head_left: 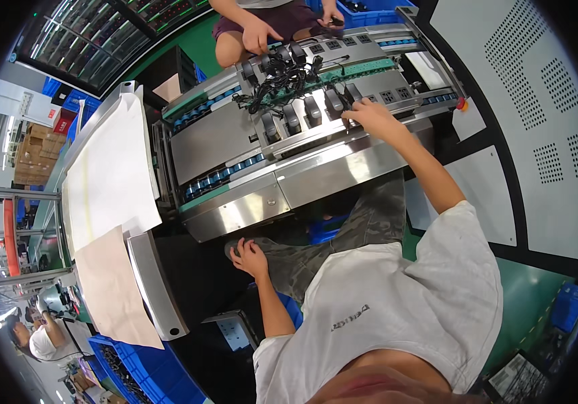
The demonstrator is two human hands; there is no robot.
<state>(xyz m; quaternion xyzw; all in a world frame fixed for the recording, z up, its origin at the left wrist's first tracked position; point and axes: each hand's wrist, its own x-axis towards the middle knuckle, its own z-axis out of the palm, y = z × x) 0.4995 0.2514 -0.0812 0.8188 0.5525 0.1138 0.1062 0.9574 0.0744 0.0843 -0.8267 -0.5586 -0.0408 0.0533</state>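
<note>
My right hand (368, 116) reaches over the near edge of the metal conveyor, fingers curled at the end of a row of black power adapters (312, 110). Its thumb and fingers close about the black power adapter (352, 93) at the row's right end, partly covering it. The adapters stand in slots of a grey fixture plate (374, 85), which has several unfilled sockets at its right. Behind the row lies a heap of tangled black cables (282, 79). Lower down, my left hand (248, 258) rests on my knee, fingers apart and holding nothing.
Across the conveyor, a co-worker's hand (260, 35) hangs near the cables; the other (333, 15) holds a small dark piece. A red button (462, 104) sits at the right end. A white-covered bench (111, 175) stands left, blue bins (144, 370) below it, a perforated cabinet (504, 60) right.
</note>
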